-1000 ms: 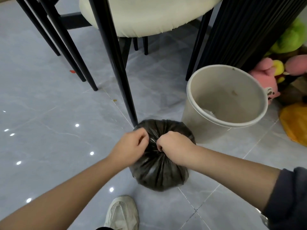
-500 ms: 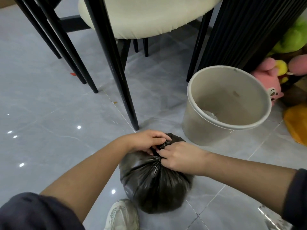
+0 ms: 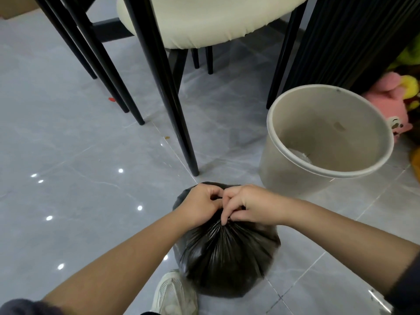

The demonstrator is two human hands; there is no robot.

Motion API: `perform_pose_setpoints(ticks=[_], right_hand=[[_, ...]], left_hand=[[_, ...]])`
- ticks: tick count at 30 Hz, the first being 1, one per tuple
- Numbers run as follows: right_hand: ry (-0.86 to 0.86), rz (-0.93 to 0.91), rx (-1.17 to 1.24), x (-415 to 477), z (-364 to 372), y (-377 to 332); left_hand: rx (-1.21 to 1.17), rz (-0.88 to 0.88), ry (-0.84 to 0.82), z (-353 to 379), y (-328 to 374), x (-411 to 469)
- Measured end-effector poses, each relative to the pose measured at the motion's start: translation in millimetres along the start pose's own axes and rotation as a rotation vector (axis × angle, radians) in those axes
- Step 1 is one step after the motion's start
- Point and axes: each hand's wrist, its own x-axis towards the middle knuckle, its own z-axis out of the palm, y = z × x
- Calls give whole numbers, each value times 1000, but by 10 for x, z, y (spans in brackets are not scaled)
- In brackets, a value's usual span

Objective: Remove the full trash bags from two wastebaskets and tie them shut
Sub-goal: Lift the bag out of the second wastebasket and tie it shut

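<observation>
Tying step in hand: the black trash bag (image 3: 227,258) is out of its bin and sits on the grey tiled floor (image 3: 79,178), and its mouth is gathered into a pleated neck at the top.

- Left hand (image 3: 200,205): fingers curled, grip clamped on the bunched plastic at the neck.
- Right hand (image 3: 247,208): fingers curled, tips pinching the same neck from the other side. The knuckles of the two hands are touching.
- Whether a knot is already formed under the fingers: cannot tell, the hands cover it.

Judgement: one bag is removed and its closure is under way. The next move calls for pulling the loose ends apart to cinch the knot while the neck stays pinched, so that the pleats do not slip open. The thin film may tear if it is yanked.

Containers:
- Bag: bulging and taut, contents not visible.
- Beige wastebasket (image 3: 279,176): just beside the bag, unlined, tilted towards the camera. It holds only a pale scrap (image 3: 300,155) at the bottom and a small stain on the inner wall.
- Second wastebasket: not in view.

Surroundings: a white shoe (image 3: 175,294) touches the bag's near side, a black chair leg (image 3: 177,110) stands just beyond the bag, and plush toys (image 3: 386,103) lie behind the bin.
</observation>
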Motion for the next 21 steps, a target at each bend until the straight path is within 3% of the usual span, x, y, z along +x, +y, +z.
perform_pose_setpoints(ticks=[4, 10, 21], right_hand=[[112, 56, 189, -57, 38, -25], [451, 87, 368, -162, 278, -46], [751, 194, 522, 139, 392, -268]], left_hand=[[86, 66, 136, -20, 69, -134], [-2, 97, 350, 48, 117, -238], [-237, -160, 492, -216, 123, -348]])
